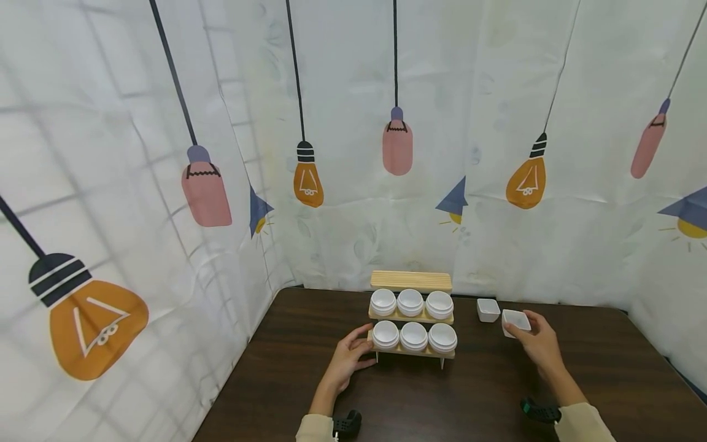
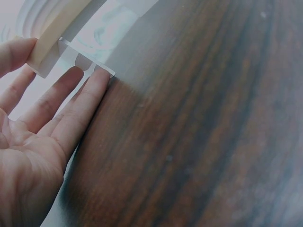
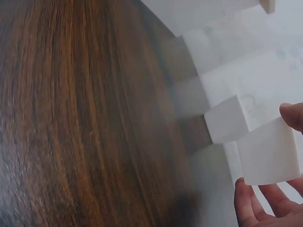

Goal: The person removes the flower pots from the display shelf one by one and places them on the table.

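A tiered wooden rack (image 1: 411, 280) stands on the dark table, with round white bowls (image 1: 413, 336) along its lower two tiers; its top tier is bare. My left hand (image 1: 343, 361) grips the left end of the lowest tier. In the left wrist view, its thumb and fingers meet the wooden board's edge (image 2: 47, 45), and other fingertips touch the clear leg (image 2: 97, 64) below. To the right of the rack, my right hand (image 1: 541, 347) pinches a square white dish (image 1: 516, 318) between thumb and fingers. A second square dish (image 1: 488, 310) sits just left of it.
The brown wood-grain table (image 1: 475, 393) reaches back to a white curtain (image 1: 353, 239) printed with hanging lamps. More of this curtain runs along the left side. Dark bands (image 1: 347, 423) circle both wrists.
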The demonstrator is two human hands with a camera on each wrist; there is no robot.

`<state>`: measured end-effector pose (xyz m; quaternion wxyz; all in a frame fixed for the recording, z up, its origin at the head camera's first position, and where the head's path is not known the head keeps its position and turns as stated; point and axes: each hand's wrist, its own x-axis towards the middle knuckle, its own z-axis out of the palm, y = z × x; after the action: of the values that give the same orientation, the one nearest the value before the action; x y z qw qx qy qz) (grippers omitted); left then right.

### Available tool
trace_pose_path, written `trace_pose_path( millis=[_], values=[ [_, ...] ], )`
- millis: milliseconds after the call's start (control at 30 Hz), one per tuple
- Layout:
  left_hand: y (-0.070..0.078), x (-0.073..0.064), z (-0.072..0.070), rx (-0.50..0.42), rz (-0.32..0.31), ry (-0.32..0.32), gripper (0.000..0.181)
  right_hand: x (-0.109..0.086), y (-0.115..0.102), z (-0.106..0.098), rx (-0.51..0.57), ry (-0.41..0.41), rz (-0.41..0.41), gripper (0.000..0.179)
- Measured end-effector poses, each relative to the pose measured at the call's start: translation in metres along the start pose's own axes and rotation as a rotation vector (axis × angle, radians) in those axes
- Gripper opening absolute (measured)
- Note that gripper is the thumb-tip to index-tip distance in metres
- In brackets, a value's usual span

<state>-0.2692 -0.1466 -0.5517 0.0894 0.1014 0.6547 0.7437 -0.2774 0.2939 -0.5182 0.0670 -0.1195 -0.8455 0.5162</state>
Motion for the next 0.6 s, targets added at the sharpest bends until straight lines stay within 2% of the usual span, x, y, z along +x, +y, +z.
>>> trace_pose_path(
  millis=[300, 600],
  values=[
    [-0.003, 0.0, -0.002, 0.005, 0.007, -0.005, 0.053, 0.005, 0.008, -0.003, -0.011, -0.047, 0.035, 0.09],
    [-0.003, 0.002, -0.001, -0.008, -0.009, 0.006, 0.053, 0.015, 0.011, -0.002, -0.043, -0.048, 0.039, 0.09]
  ],
)
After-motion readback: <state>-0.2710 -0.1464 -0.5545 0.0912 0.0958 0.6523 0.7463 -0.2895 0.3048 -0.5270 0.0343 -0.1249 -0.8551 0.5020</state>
